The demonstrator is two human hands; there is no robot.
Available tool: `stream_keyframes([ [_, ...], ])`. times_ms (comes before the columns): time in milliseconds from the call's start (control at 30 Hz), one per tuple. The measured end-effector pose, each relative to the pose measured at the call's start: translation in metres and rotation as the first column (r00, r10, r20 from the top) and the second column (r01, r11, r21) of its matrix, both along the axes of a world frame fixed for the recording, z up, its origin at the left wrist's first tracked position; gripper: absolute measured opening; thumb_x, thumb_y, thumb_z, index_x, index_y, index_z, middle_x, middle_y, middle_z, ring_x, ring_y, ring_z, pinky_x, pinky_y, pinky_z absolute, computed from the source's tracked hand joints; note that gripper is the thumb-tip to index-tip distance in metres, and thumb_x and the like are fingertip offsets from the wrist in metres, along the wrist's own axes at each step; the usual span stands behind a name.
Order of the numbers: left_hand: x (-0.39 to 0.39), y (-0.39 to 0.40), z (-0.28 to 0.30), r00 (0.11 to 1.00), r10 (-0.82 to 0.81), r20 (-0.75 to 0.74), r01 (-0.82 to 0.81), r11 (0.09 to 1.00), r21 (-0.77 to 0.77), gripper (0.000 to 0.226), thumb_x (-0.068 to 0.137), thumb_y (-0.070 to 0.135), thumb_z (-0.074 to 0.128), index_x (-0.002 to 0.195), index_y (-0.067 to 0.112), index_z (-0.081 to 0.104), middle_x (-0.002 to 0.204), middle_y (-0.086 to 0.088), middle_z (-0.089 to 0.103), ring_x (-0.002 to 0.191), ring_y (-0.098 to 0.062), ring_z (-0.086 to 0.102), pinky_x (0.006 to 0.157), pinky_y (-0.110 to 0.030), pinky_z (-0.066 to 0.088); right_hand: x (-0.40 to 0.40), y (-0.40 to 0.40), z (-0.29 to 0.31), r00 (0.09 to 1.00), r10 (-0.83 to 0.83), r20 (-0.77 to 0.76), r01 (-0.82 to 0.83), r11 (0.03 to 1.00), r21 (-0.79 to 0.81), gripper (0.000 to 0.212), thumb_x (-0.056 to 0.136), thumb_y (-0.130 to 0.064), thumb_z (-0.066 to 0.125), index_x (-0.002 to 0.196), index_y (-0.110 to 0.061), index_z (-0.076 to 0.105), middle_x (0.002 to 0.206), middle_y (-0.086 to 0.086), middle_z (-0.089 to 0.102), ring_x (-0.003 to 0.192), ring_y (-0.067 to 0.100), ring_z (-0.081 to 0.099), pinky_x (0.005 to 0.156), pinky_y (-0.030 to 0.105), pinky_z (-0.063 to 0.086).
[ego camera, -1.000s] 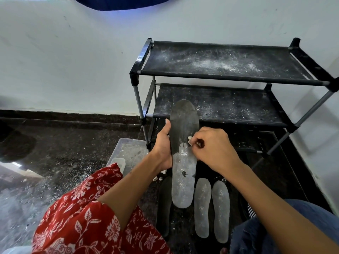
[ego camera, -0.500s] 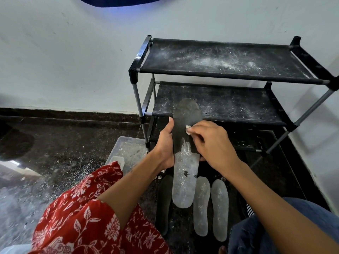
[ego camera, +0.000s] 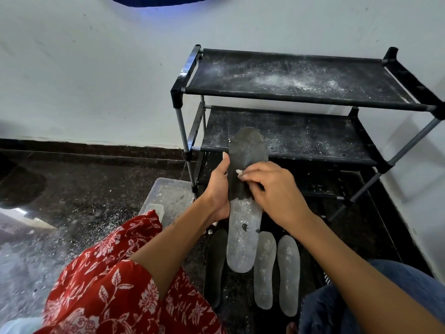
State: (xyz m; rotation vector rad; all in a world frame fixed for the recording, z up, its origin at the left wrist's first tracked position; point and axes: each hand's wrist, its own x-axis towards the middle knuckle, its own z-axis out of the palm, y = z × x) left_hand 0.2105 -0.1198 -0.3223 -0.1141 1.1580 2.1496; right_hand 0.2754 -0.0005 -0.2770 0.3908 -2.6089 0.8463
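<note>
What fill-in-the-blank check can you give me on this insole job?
The left hand holds a long insole whose far half is ____ than its powdered near half. Beside its near end lie ____ pale insoles side by side. The black shoe rack stands against the white ____.
Missing: darker; two; wall.

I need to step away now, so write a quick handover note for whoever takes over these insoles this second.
Left hand grips the raised insole by its left edge. Right hand pinches a small white lump against its middle.
Insole: near half white-coated, far half dark.
On the floor: two white-coated insoles right of it, one dark insole left; powdery plastic tub beside the shoe rack.
Probably left: the dark half, then the dark insole.
</note>
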Motion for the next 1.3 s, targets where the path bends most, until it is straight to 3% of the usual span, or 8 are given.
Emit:
stream_keyframes([
  [167,-0.005,-0.006,-0.004,1.0,-0.019,0.025,0.02,0.999,-0.041,0.073,0.091,0.061,0.027,0.086,0.009,0.078,0.09,-0.013,0.073,0.081,-0.024,0.071,0.067,-0.03,0.058,0.004,-0.008,-0.006,0.988,0.113,0.103,-0.12,0.991,0.066,0.018,0.076,-0.002,0.066,0.087,-0.012,0.076,0.092,0.0,0.072,0.087,0.016,0.064,0.086,0.033,0.051],
  [400,-0.001,-0.007,0.001,0.986,-0.16,0.052,0.16,0.987,0.006,0.08,0.09,0.07,0.018,0.104,0.015,0.074,0.103,-0.012,0.071,0.095,-0.026,0.069,0.082,-0.039,0.055,0.0,-0.006,-0.006,0.997,-0.025,-0.07,0.026,1.0,0.006,0.015,0.075,0.004,0.068,0.086,-0.006,0.073,0.088,0.003,0.071,0.084,0.02,0.063,0.078,0.034,0.054],
  [567,-0.003,-0.005,0.002,0.991,-0.112,0.068,0.112,0.994,-0.001,0.079,0.089,0.07,0.025,0.1,0.011,0.075,0.103,-0.013,0.071,0.095,-0.027,0.069,0.08,-0.038,0.055,-0.001,-0.009,-0.004,1.0,0.022,-0.007,-0.022,1.0,-0.019,0.018,0.074,0.002,0.067,0.086,-0.009,0.075,0.089,0.001,0.073,0.084,0.017,0.065,0.081,0.033,0.053],
  [733,-0.005,-0.008,0.003,0.993,-0.114,0.044,0.116,0.992,-0.039,0.086,0.086,0.074,0.025,0.13,0.005,0.055,0.131,-0.022,0.056,0.123,-0.035,0.052,0.105,-0.043,0.041,0.008,-0.015,-0.002,0.971,0.141,0.193,-0.151,0.988,0.041,0.019,0.07,-0.005,0.065,0.078,-0.018,0.077,0.083,-0.006,0.074,0.08,0.009,0.065,0.087,0.003,0.035],
  [867,-0.003,-0.007,0.005,0.989,-0.139,0.059,0.141,0.989,-0.043,0.08,0.086,0.074,0.027,0.104,0.011,0.073,0.101,-0.014,0.071,0.092,-0.028,0.068,0.078,-0.035,0.056,0.006,-0.006,0.004,0.975,0.133,0.178,-0.121,0.99,-0.074,0.017,0.071,-0.005,0.065,0.077,-0.016,0.076,0.078,-0.006,0.073,0.073,0.004,0.065,0.076,0.027,0.054],
  [967,-0.004,-0.007,0.004,0.988,-0.138,0.065,0.14,0.989,-0.042,0.078,0.087,0.071,0.025,0.1,0.012,0.074,0.102,-0.016,0.068,0.09,-0.029,0.065,0.081,-0.039,0.052,0.001,-0.001,0.004,1.0,-0.009,-0.015,0.008,0.999,-0.05,0.015,0.074,0.001,0.067,0.082,-0.008,0.075,0.085,0.001,0.073,0.082,0.015,0.066,0.078,0.035,0.054],
  [1100,-0.005,-0.007,0.002,0.989,-0.13,0.063,0.134,0.989,-0.067,0.076,0.089,0.068,0.024,0.095,0.012,0.076,0.096,-0.013,0.07,0.086,-0.026,0.067,0.078,-0.036,0.053,0.001,-0.004,-0.001,1.0,0.01,0.006,-0.01,1.0,0.013,0.016,0.073,0.001,0.066,0.083,-0.008,0.075,0.086,0.002,0.073,0.083,0.018,0.065,0.078,0.037,0.054],
  [1300,-0.006,-0.013,0.01,0.991,-0.112,0.069,0.115,0.992,-0.048,0.081,0.088,0.067,0.029,0.131,0.004,0.054,0.133,-0.023,0.053,0.125,-0.035,0.049,0.103,-0.041,0.042,0.01,-0.015,-0.005,0.98,0.135,0.143,-0.152,0.981,0.119,0.012,0.077,-0.011,0.064,0.075,-0.015,0.075,0.079,-0.004,0.072,0.079,0.014,0.063,0.072,0.014,0.036],
])
